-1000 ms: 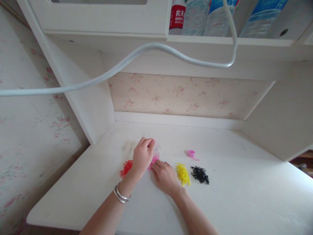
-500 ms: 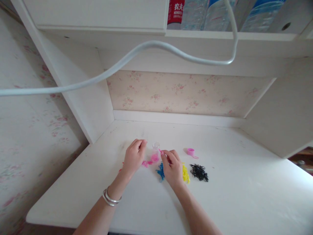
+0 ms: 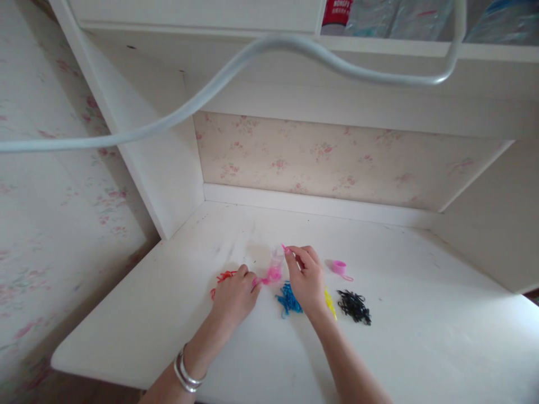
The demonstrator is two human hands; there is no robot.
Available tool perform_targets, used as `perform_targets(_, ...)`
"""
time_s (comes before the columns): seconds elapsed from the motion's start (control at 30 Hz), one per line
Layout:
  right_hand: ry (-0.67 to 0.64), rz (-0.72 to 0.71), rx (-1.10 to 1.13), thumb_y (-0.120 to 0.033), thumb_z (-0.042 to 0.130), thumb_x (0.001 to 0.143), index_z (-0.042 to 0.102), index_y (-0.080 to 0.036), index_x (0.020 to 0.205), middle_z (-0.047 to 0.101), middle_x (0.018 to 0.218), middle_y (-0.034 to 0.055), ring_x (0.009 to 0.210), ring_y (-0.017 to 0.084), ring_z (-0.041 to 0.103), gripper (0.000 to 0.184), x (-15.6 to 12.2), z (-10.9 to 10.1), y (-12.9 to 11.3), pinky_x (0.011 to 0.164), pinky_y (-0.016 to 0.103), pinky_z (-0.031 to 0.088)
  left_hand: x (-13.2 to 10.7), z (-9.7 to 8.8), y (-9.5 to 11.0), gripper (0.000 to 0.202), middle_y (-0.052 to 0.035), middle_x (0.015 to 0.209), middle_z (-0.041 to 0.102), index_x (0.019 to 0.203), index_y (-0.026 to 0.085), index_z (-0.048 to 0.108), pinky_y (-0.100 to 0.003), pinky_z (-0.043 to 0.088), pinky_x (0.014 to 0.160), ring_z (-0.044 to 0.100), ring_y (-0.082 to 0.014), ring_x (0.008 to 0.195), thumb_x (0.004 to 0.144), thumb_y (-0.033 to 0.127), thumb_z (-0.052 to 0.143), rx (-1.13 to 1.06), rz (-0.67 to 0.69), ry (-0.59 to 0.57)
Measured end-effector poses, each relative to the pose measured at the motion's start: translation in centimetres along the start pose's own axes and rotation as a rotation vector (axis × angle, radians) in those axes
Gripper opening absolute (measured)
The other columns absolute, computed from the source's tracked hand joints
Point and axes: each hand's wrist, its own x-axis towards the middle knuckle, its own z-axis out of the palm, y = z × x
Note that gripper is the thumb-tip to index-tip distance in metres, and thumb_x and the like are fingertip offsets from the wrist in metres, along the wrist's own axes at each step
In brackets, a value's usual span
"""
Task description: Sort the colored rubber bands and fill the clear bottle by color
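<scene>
Across the lower half of the view, from three o'clock through six to nine, spreads a white desk [image 3: 421,348]. Its rounded corner is at eight o'clock, well apart from the work, so small pieces are probably safe from falling; toward three o'clock a wide stretch of surface gives room for the arms. At twelve o'clock a white cable [image 3: 290,42] crosses high, seemingly out of the way.

Taking now the transparent jar [image 3: 276,259] as the clock's centre, the left hand [image 3: 236,290] lies low at eight o'clock, and the right hand [image 3: 308,275] is between three and four, its thumb and forefinger brought together. Between them the jar seems to stand upright, with little room sideways.

Smaller are the piles, kept apart by colour, likely against mixing: black pile [image 3: 354,307] at four, blue pile [image 3: 288,298] at five, red pile [image 3: 225,275] near nine, and yellow pile [image 3: 329,304] past four, partly hidden by the right arm. A pink cap [image 3: 339,267] lies at three, where it does not block the jar's mouth.

Pink bands [image 3: 264,281] are at the left fingertips; whether pinched or only touched, I cannot tell. Smallest is the pink strip [image 3: 283,246], which the right fingertips grasp by its end, just beside the mouth, perhaps to keep the opening uncovered.
</scene>
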Motion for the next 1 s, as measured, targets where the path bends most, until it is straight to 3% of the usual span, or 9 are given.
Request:
perform_targets(0.13, -0.029, -0.095, -0.107, -0.031, 0.044, 0.091, 0.066, -0.02, 0.091, 0.057, 0.081, 0.0043, 0.072, 0.014, 0.053, 0.024, 0.8, -0.3, -0.2, 0.06, 0.025, 0.042, -0.1, 0.1, -0.2, 0.029, -0.0059, 0.1, 0.058, 0.091, 0.021, 0.064, -0.028, 0.044, 0.063, 0.062, -0.0177, 0.082, 0.092, 0.034, 0.038, -0.014, -0.005, -0.034)
perform_targets(0.27, -0.163, -0.276, -0.339, -0.027, 0.043, 0.093, 0.065, -0.021, 0.095, 0.059, 0.085, 0.0052, 0.079, 0.015, 0.054, 0.024, 2.0, -1.4, -0.4, 0.073, 0.027, 0.04, -0.1, 0.6, -0.4, 0.03, -0.0057, 0.101, 0.058, 0.09, 0.021, 0.064, -0.027, 0.044, 0.063, 0.062, -0.0165, 0.079, 0.093, 0.03, 0.035, -0.016, 0.016, -0.034)
perform_targets(0.47, -0.287, -0.455, -0.664, -0.019, 0.044, 0.092, 0.065, -0.022, 0.094, 0.059, 0.084, 0.0042, 0.077, 0.015, 0.051, 0.021, 3.0, -2.7, -0.7, 0.072, 0.029, 0.033, 0.0, 1.1, -0.6, 0.023, -0.0051, 0.1, 0.058, 0.091, 0.02, 0.06, -0.025, 0.043, 0.061, 0.062, -0.0155, 0.076, 0.091, 0.031, 0.041, 0.004, 0.032, -0.013)
perform_targets(0.63, -0.325, -0.531, -0.73, -0.013, 0.044, 0.09, 0.064, -0.023, 0.098, 0.059, 0.087, 0.0047, 0.075, 0.015, 0.048, 0.023, 3.1, -2.9, -0.9, 0.07, 0.029, 0.031, 0.0, 1.0, -0.7, 0.023, -0.0049, 0.098, 0.057, 0.089, 0.02, 0.059, -0.026, 0.043, 0.062, 0.062, -0.0153, 0.076, 0.092, 0.027, 0.038, 0.002, 0.041, -0.016)
perform_targets(0.8, -0.443, -0.602, -0.763, -0.01, 0.042, 0.09, 0.062, -0.022, 0.1, 0.058, 0.09, 0.0047, 0.077, 0.016, 0.048, 0.025, 3.8, -3.5, -1.5, 0.07, 0.029, 0.032, -0.2, 1.0, -0.9, 0.024, -0.0045, 0.098, 0.057, 0.089, 0.021, 0.059, -0.025, 0.043, 0.06, 0.062, -0.0158, 0.077, 0.093, 0.027, 0.036, -0.02, 0.064, -0.005)
perform_targets(1.0, -0.565, -0.548, -0.744, -0.019, 0.04, 0.094, 0.061, -0.023, 0.097, 0.055, 0.089, 0.0032, 0.077, 0.013, 0.051, 0.022, 5.5, -3.9, -2.2, 0.066, 0.025, 0.033, -0.4, 1.1, -1.0, 0.019, -0.0051, 0.101, 0.057, 0.094, 0.023, 0.06, -0.026, 0.044, 0.063, 0.063, -0.0173, 0.082, 0.091, 0.026, 0.041, -0.059, 0.067, -0.006)
